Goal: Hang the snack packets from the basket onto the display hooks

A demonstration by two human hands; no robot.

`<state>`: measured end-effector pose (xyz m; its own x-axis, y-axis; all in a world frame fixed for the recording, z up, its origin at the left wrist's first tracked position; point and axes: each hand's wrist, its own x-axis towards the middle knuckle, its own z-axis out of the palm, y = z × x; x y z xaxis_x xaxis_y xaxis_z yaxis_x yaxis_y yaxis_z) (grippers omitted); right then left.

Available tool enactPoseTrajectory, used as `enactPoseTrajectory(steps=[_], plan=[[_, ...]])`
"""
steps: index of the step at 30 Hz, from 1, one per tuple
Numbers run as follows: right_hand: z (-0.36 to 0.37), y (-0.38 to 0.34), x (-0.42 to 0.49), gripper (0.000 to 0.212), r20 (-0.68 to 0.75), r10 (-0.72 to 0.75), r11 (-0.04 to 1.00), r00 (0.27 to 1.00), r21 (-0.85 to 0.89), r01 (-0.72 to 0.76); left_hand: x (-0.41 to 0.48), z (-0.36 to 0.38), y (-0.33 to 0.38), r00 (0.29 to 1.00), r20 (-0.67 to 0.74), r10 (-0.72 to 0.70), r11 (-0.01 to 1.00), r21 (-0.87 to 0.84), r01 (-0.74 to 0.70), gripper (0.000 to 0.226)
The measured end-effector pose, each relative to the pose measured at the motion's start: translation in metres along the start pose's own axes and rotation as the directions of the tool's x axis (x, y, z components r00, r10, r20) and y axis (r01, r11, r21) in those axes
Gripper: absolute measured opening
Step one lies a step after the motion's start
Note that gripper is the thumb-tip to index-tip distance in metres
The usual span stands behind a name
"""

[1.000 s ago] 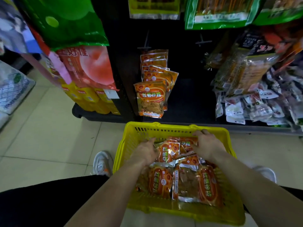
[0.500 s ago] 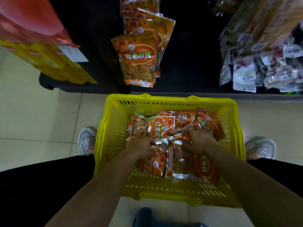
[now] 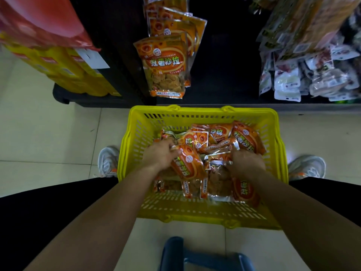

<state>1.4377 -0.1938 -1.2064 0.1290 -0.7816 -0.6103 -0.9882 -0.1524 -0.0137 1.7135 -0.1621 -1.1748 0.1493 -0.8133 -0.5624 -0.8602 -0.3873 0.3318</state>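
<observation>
Looking down through the head camera. Gripping one orange snack packet (image 3: 188,165) by its top edge with the left hand (image 3: 159,156), fingers curled round it, tilting it over the pile inside the yellow basket (image 3: 134,145). Resting the right hand (image 3: 247,162) down among the other packets (image 3: 220,133) just beside it, burying the fingertips, so not telling whether holding anything. Straddling the basket on the tiled floor (image 3: 48,143), a shoe (image 3: 306,167) at either side. Facing the dark rack (image 3: 224,65), with matching packets (image 3: 166,65) hanging just beyond the far rim.
</observation>
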Motion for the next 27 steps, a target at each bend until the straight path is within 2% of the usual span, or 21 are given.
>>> enactPoseTrajectory(steps=[4, 6, 11, 13, 14, 16, 17, 19, 21, 24, 27], plan=[[-0.006, 0.003, -0.003, 0.029, 0.016, -0.055, 0.996, 0.998, 0.074, 0.054, 0.004, -0.01, 0.005, 0.999, -0.042, -0.016, 0.995, -0.103, 0.012, 0.034], [-0.01, 0.004, -0.004, 0.021, 0.005, -0.085, 0.989, 0.996, 0.123, 0.084, 0.006, -0.011, 0.006, 0.999, -0.039, -0.032, 0.987, -0.157, 0.025, 0.032], [-0.026, 0.011, -0.003, 0.016, -0.196, 0.031, 0.973, 0.98, 0.231, 0.015, 0.011, -0.003, 0.005, 0.994, -0.1, -0.048, 0.982, -0.188, 0.029, 0.02], [-0.034, 0.014, -0.001, 0.024, -0.125, 0.03, 0.939, 0.992, 0.345, 0.016, 0.014, 0.0, 0.003, 0.992, -0.11, -0.062, 0.984, -0.176, 0.042, 0.021], [-0.037, 0.015, -0.001, 0.035, -0.056, 0.0, 0.921, 0.998, 0.389, 0.022, 0.016, 0.001, 0.002, 0.991, -0.115, -0.071, 0.985, -0.165, 0.051, 0.025], [-0.041, 0.016, -0.001, 0.058, 0.061, -0.058, 0.937, 0.996, 0.348, 0.034, 0.018, 0.002, -0.001, 0.988, -0.116, -0.103, 0.981, -0.176, 0.081, 0.033], [-0.04, 0.016, -0.001, 0.058, 0.097, -0.075, 0.966, 0.992, 0.254, 0.049, 0.018, 0.002, -0.003, 0.986, -0.107, -0.125, 0.974, -0.205, 0.101, 0.032], [-0.04, 0.016, -0.001, 0.042, 0.152, -0.078, 0.995, 0.985, 0.07, 0.069, 0.019, 0.001, -0.005, 0.984, -0.068, -0.167, 0.951, -0.275, 0.142, 0.027], [-0.04, 0.015, -0.003, 0.036, 0.194, -0.066, 0.998, 0.979, 0.028, 0.062, 0.019, 0.0, -0.005, 0.985, -0.034, -0.172, 0.935, -0.322, 0.152, 0.023], [-0.044, 0.015, -0.006, 0.024, 0.225, -0.088, 0.992, 0.97, 0.111, 0.064, 0.018, -0.002, -0.002, 0.988, -0.012, -0.154, 0.933, -0.331, 0.141, 0.018], [-0.049, 0.013, -0.01, 0.039, 0.169, -0.149, 0.943, 0.974, 0.322, 0.089, 0.015, -0.001, 0.002, 0.986, 0.04, -0.163, 0.917, -0.364, 0.166, 0.032]])
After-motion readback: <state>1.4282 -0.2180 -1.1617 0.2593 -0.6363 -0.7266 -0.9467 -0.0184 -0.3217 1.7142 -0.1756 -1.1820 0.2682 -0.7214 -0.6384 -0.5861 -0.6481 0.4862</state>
